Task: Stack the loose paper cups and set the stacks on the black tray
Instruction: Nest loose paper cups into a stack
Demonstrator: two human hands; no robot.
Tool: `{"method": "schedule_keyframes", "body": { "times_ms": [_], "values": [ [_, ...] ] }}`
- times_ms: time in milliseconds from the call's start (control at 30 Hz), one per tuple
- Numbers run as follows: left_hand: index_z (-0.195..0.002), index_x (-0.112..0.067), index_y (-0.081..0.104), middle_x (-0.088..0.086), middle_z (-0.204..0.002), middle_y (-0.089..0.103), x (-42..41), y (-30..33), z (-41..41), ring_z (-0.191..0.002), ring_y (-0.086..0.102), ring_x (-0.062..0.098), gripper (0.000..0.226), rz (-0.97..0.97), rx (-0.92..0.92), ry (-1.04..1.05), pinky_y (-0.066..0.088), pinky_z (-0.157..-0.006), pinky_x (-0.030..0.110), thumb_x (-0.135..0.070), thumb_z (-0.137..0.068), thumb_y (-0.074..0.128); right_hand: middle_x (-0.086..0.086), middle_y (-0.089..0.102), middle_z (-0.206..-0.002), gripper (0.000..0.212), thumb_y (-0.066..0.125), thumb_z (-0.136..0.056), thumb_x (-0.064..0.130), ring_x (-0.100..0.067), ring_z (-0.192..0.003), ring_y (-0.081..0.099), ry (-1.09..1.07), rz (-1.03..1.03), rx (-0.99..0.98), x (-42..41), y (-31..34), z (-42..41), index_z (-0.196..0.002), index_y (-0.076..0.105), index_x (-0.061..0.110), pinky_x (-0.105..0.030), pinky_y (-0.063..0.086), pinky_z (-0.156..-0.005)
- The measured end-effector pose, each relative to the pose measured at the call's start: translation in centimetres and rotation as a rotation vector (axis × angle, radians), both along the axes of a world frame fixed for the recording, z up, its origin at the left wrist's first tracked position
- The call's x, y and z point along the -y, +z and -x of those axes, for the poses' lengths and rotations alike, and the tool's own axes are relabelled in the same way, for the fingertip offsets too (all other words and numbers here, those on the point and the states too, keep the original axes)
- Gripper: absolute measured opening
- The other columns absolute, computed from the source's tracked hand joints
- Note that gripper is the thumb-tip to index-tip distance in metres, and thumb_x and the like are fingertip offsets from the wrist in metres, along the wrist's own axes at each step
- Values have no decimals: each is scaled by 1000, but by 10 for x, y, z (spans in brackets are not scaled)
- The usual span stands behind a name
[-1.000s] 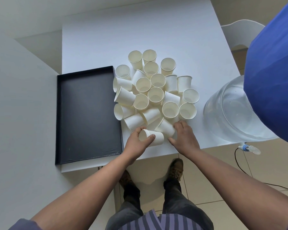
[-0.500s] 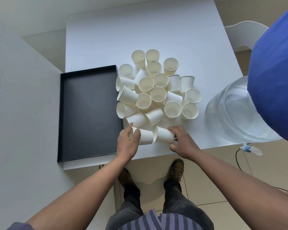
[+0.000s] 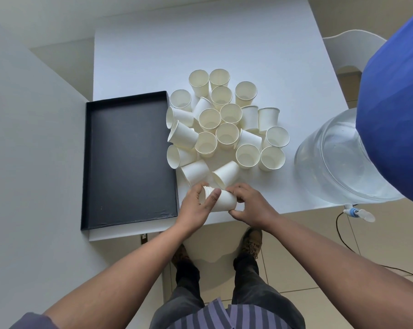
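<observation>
Bare black tray (image 3: 129, 160) leftward; cup cluster (image 3: 224, 129) crowding its right wall.

The left hand (image 3: 196, 205) and right hand (image 3: 250, 205) cover much of the nested cups (image 3: 221, 201); how many are nested cannot be told. The blue object (image 3: 395, 119) and water jug (image 3: 331, 160) run off the right edge

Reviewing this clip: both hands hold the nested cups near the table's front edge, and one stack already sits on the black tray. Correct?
Not quite. The head view shows the black tray holds nothing yet. The rest stands: the left hand and right hand hold the nested cups near the table's front edge.
</observation>
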State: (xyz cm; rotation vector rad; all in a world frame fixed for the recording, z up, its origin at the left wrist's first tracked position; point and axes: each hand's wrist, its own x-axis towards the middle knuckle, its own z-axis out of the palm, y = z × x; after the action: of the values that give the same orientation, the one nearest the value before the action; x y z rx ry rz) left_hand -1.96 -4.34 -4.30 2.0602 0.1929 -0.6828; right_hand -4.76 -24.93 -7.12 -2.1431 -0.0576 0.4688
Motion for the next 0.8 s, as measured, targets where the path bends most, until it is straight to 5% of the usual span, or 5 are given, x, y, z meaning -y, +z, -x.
{"method": "schedule_keyframes", "body": {
  "times_ms": [67,233,467,600,800],
  "values": [
    [-132,-36,52,-8,-134,57,2,-1,1,-114,56,15,60,6,-27,-19,45,-79,18,-75,-88,57,5,57,-122,62,78,-75,16,-14,-101,58,19,0,-2,-4,1,1,-134,60,20,-31,51,-94],
    [-118,-35,56,0,-123,62,1,-4,-2,-104,67,27,42,53,-54,46,60,-90,52,-64,-89,68,13,45,-135,81,82,-76,30,-4,-97,58,60,112,-34,4,3,1,-147,41,33,-34,53,-89],
    [-110,-35,59,4,-120,58,0,-2,4,-101,61,19,23,9,16,163,55,-87,42,-50,-94,58,6,36,-130,96,65,-89,30,-19,-82,42,99,547,-56,15,5,-19,-154,-5,45,-33,38,-57],
    [-112,-31,60,-1,-118,54,-5,-4,3,-101,56,11,22,-14,61,173,43,-78,29,-46,-96,58,3,35,-132,87,61,-91,27,-22,-86,43,110,602,-74,13,7,-32,-156,5,40,-33,36,-60],
    [-106,-32,58,2,-116,60,-11,-7,5,-99,62,23,15,21,35,204,53,-80,39,-44,-98,59,2,40,-135,51,63,-85,17,-29,-107,49,71,695,32,4,14,-29,-130,40,25,-35,41,-57]
  ]
}}
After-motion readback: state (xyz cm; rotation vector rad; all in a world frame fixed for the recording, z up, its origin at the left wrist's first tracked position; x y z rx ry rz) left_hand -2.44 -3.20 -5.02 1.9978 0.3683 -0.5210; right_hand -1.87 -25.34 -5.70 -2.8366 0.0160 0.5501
